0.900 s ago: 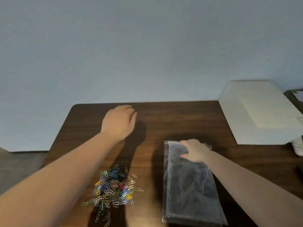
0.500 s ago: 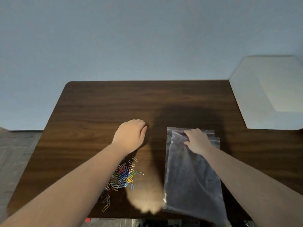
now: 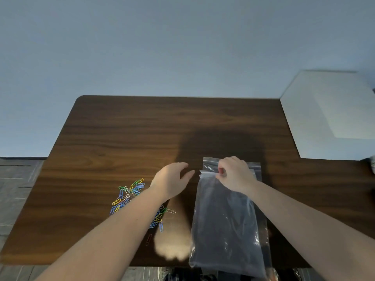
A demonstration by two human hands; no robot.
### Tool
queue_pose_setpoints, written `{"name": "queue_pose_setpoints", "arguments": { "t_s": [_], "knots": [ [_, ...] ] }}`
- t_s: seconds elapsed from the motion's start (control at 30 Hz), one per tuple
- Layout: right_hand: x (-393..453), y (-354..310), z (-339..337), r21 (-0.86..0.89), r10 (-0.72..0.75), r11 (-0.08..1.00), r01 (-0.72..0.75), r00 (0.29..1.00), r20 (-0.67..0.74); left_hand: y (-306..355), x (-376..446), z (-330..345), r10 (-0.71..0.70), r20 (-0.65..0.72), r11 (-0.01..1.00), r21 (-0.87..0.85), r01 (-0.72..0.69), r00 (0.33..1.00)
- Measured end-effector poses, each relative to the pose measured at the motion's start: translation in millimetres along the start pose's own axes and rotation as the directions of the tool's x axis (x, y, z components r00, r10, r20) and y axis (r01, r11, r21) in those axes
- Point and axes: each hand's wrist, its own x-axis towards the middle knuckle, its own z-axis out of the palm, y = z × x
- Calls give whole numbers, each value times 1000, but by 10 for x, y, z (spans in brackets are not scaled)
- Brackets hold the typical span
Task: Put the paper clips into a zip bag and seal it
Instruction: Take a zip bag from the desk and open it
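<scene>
— What's changed near us?
— My left hand (image 3: 172, 180) has come across, open and empty, leaving the paper clips (image 3: 132, 196) piled on the table (image 3: 121, 128).
— Beyond?
— My right hand (image 3: 235, 175) now pinches the zip bag (image 3: 227, 224) mouth up: opening begins.

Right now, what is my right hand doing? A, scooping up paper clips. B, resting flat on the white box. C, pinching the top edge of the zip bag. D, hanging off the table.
C: the right hand pinches the top edge of the zip bag; the paper clips lie untouched to its left.
</scene>
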Motion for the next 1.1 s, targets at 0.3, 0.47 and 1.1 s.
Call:
{"name": "queue_pose_setpoints", "arguments": {
  "t_s": [0.3, 0.47, 1.1],
  "knots": [
    [-275, -526, -428, 540, -31, 828, -150, 950, 311, -64, -420, -129, -89, 103, 860, -494, 129, 991],
    [-440, -709, -637, 656, -102, 650, -384, 811, 576, -450, -816, -264, -162, 236, 720, -636, 278, 958],
    [-1021, -1993, 418, 675, -399, 688, -265, 639, 658, -1278, -2341, 214, -536, -391, 807, -498, 318, 748]
  ]
}}
